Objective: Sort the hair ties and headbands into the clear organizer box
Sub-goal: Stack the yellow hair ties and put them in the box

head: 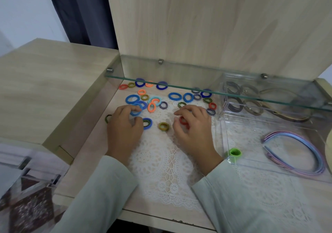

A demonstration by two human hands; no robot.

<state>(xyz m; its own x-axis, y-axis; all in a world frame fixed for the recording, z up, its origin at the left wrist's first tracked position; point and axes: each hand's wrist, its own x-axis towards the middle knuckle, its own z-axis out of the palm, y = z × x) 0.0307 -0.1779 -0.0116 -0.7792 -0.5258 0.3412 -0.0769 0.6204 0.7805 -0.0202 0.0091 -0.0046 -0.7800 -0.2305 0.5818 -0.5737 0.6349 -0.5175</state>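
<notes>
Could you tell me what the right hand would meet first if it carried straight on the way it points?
Probably the dark green striped hair tie lying on the lace mat just beyond the right hand, though the hand's height above the mat is unclear.

Left hand (124,127) and right hand (195,129) palm-down, fingers curled, forearms sleeved.

A pale wood tabletop (80,169) carries a white lace mat (167,169) across the centre and right. Coloured hair ties (173,96) lie scattered across the upper middle; a clear organizer box (224,133) sits on the mat at right.
</notes>
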